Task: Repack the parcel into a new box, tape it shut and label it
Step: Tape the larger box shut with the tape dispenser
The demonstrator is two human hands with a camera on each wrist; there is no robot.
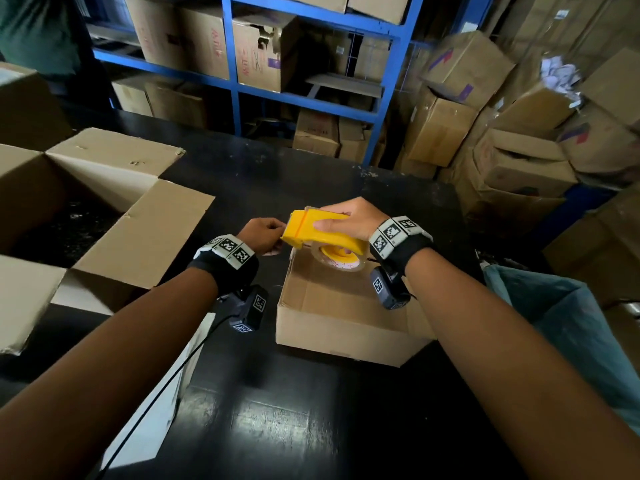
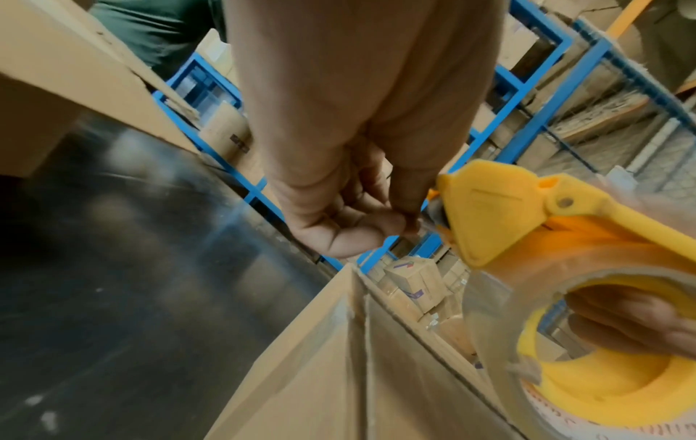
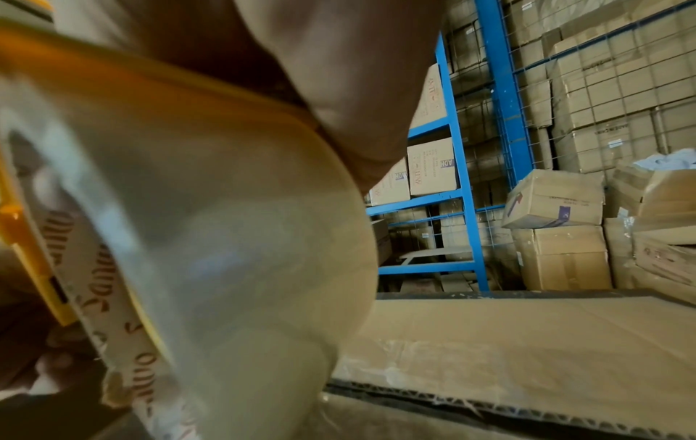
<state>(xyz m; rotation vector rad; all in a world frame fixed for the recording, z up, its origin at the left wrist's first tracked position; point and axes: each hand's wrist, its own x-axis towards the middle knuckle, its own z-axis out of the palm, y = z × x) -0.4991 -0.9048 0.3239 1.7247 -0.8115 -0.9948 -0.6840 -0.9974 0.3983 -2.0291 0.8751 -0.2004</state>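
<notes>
A small closed cardboard box lies on the black table in front of me. My right hand grips a yellow tape dispenser with a roll of clear tape, held over the box's far left corner. My left hand pinches at the dispenser's nose, thumb and fingertips meeting at the cutter end of the yellow tape dispenser. The tape end itself is too small to make out. In the right wrist view the clear tape roll fills the frame above the box top.
A large open cardboard box with spread flaps stands on the table at my left. A white sheet lies near the front edge. A blue-green bag hangs at the right. Blue shelving and stacked cartons stand behind.
</notes>
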